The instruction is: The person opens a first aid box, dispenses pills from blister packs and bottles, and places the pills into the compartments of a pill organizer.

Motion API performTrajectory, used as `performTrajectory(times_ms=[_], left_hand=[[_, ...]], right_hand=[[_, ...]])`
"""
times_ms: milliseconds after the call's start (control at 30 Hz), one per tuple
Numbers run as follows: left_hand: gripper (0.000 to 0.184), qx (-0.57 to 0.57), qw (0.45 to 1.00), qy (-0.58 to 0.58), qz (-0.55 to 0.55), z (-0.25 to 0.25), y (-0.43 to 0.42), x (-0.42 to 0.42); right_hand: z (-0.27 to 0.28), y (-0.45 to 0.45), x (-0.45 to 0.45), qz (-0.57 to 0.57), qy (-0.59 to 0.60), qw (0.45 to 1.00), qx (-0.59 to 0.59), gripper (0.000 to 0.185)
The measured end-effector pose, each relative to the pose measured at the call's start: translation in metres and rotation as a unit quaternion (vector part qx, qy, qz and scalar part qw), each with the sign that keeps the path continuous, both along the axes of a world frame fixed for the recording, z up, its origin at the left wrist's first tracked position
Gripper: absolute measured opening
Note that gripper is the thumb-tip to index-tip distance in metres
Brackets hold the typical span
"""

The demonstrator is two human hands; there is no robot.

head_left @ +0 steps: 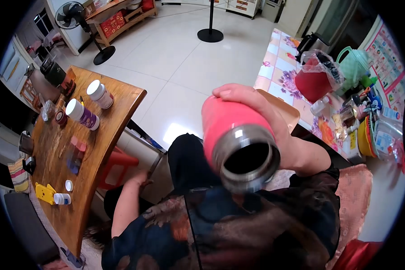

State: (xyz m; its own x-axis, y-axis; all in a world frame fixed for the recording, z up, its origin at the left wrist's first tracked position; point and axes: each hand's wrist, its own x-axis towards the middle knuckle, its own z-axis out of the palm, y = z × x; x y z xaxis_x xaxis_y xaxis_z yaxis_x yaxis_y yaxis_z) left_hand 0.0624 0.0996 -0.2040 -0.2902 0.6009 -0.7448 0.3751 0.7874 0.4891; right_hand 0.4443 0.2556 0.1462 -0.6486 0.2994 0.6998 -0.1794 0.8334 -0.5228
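Observation:
A pink bottle with a bare metal mouth is tilted toward the camera, its opening dark inside. My right hand is wrapped round its side, the fingers over the top of the pink body. Down at the left, my left hand hangs low beside the wooden table, near a red stool; its fingers are too small and dim to make out. On that table stand two white-capped bottles, a small white bottle, a loose white cap and a yellow case.
At the right, a table with a flowered cloth bears a red container, a green basket and several small items. A fan and a black round stand base are on the tiled floor ahead.

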Motion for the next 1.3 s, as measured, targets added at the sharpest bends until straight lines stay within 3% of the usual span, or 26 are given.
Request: performTrajectory(times_ms=[33,67,167,300,400,467,600,633,733,767,833,933,1033,1133,1233,1267,1300], left_hand=[[0.049,-0.019,0.982,0.093,-0.16,0.004,0.0,-0.003],[0.054,-0.035,0.93,0.185,-0.314,0.01,0.002,-0.004],[0.064,-0.047,0.933,0.181,-0.308,0.002,0.003,-0.009],[0.066,-0.015,0.929,0.19,-0.318,-0.055,-0.001,-0.032],[0.066,0.002,0.986,0.083,-0.144,-0.044,-0.002,-0.026],[0.064,-0.03,0.943,0.167,-0.285,0.018,0.004,-0.005],[0.065,0.002,0.927,0.188,-0.325,-0.016,0.004,-0.016],[0.065,-0.019,0.987,0.055,-0.148,-0.049,0.006,-0.027],[0.066,-0.02,0.964,0.103,-0.244,-0.008,0.006,-0.017],[0.066,-0.007,0.966,0.098,-0.238,-0.032,0.005,-0.024],[0.066,0.021,0.954,0.127,-0.27,-0.029,0.005,-0.024],[0.068,0.018,0.961,0.111,-0.254,-0.068,0.01,-0.036],[0.07,0.021,0.968,0.096,-0.229,-0.08,0.015,-0.041],[0.07,0.044,0.961,0.089,-0.256,-0.074,0.012,-0.043],[0.062,0.034,0.926,0.17,-0.335,-0.026,0.007,-0.026],[0.055,0.037,0.906,0.198,-0.371,-0.023,0.008,-0.027],[0.05,0.023,0.983,0.032,-0.181,-0.039,0.01,-0.031]], right_hand=[[0.01,-0.008,-0.003,0.019,0.004,1.0,0.016,0.073],[0.015,-0.014,-0.007,0.029,0.01,0.998,0.048,0.067],[0.027,-0.031,-0.019,0.027,0.041,0.99,0.134,0.048],[0.039,-0.053,-0.031,0.029,0.086,0.984,0.156,0.042],[0.048,-0.066,-0.035,0.012,0.094,0.983,0.158,0.04],[0.05,-0.072,-0.042,-0.01,0.122,0.977,0.172,0.039],[0.066,-0.075,-0.045,-0.014,0.162,0.958,0.237,0.041],[0.07,-0.078,-0.047,-0.01,0.166,0.952,0.255,0.043],[0.092,-0.093,-0.046,-0.086,0.188,0.952,0.223,0.035],[0.121,-0.099,-0.033,-0.058,0.087,0.961,0.255,0.038],[0.13,-0.101,-0.031,-0.032,-0.014,0.957,0.289,0.041],[0.113,-0.097,-0.045,-0.005,0.181,0.936,0.302,0.042],[0.117,-0.103,-0.05,-0.016,0.201,0.924,0.325,0.042],[0.117,-0.109,-0.055,-0.109,0.185,0.924,0.315,0.037],[0.127,-0.11,-0.052,-0.021,0.233,0.899,0.37,0.041],[0.124,-0.117,-0.051,-0.065,0.188,0.916,0.348,0.039],[0.125,-0.12,-0.05,-0.087,0.165,0.923,0.336,0.038]])
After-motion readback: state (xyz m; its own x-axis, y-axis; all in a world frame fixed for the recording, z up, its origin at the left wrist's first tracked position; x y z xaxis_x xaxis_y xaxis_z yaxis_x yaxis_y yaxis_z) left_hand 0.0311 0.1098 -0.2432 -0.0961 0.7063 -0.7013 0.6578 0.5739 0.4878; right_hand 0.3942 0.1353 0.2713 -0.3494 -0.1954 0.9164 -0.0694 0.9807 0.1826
